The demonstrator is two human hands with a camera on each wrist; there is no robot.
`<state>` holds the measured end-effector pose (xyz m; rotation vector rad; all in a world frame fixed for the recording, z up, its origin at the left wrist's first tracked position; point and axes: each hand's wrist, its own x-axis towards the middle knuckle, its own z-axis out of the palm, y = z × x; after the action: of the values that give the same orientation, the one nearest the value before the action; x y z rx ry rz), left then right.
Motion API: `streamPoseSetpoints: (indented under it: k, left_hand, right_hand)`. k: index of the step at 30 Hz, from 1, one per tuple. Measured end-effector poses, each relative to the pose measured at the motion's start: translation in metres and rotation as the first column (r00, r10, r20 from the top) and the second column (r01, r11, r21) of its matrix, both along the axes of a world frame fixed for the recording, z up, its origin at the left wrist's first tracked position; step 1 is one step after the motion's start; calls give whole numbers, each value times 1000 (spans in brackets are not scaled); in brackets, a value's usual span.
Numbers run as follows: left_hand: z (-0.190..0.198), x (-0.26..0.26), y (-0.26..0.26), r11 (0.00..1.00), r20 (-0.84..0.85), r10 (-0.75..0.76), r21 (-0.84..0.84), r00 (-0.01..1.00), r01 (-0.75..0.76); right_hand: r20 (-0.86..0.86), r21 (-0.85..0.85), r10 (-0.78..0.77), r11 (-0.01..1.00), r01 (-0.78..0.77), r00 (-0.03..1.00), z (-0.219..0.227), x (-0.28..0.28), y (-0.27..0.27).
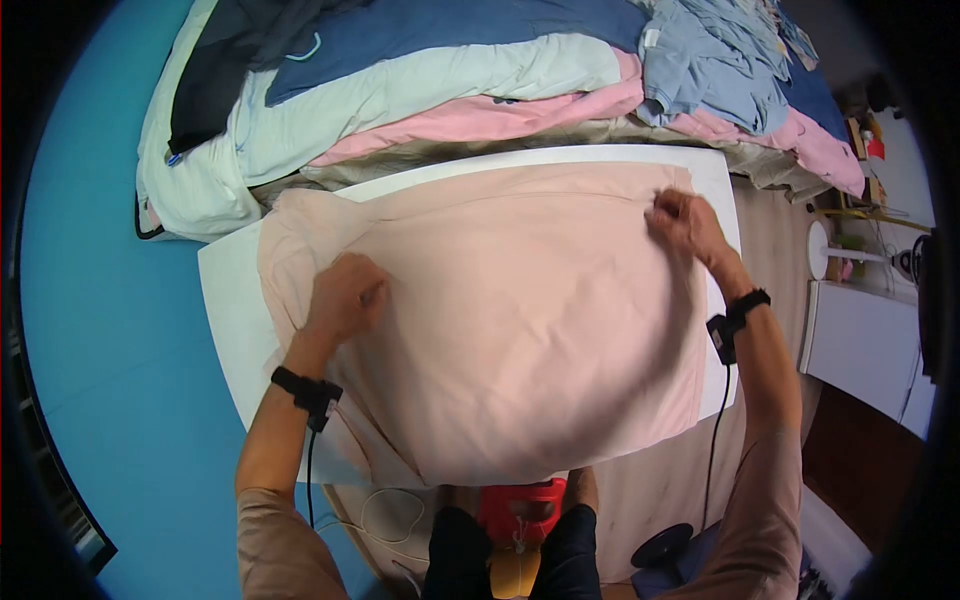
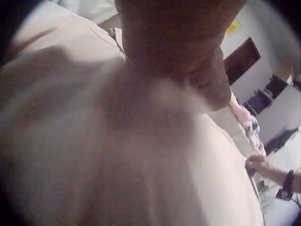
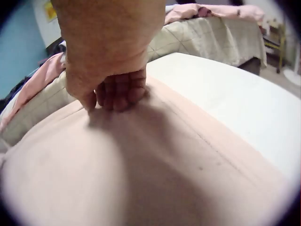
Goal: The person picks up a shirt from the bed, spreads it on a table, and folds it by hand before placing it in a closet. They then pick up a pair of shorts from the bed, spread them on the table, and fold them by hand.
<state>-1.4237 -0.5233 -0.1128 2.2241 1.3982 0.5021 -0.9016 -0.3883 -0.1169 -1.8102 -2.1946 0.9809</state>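
Pink cloth (image 1: pixel 530 290) covers most of the white table (image 1: pixel 228 310), w/ bare table showing along the far edge and at both sides; cloth's near side lies over the table's near edge. R hand (image 1: pixel 690 228), over the table's far right part, pinches the cloth close to its side edge, thumb against fingertips. L hand (image 1: pixel 348 298), over the table's left part, has fingers bent at the cloth; can't tell if it's pinching any (fingers blurred in the left wrist view, mostly hidden in the head view).

Risks, my guess: cloth's rumpled toward the table's left side, so a hard pull from R hand alone would prob. skew it & set creases there. Near side could slip off the table's near edge b/c its own weight drags it down, esp. if the R pinch lets go. Also the black cable (image 1: pixel 716 440) from the right wrist camera (image 1: pixel 722 338) hangs just by the table's right side; a big arm swing might catch it on the corner. Red stool (image 1: pixel 552 490) sits below the table's near edge, so sagging cloth might snag there too.
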Motion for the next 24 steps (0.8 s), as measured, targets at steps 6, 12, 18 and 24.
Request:
streamPoseSetpoints:
  k: [6,12,18,24]
  left_hand:
    - [-3,-5,66,925,-58,367,133,928,-357]
    - [7,16,62,886,-304,447,281,841,-369]
    - [-8,52,65,972,-283,188,189,940,-138]
    - [-11,67,54,904,-232,375,307,898,-298]
  right_hand:
    - [-249,188,-128,966,177,960,7,2,26]
    - [-225,451,68,891,42,972,18,-5,-11]
    - [177,421,404,793,-440,898,18,-18,5]
    - [60,585,105,802,-120,993,9,-18,-19]
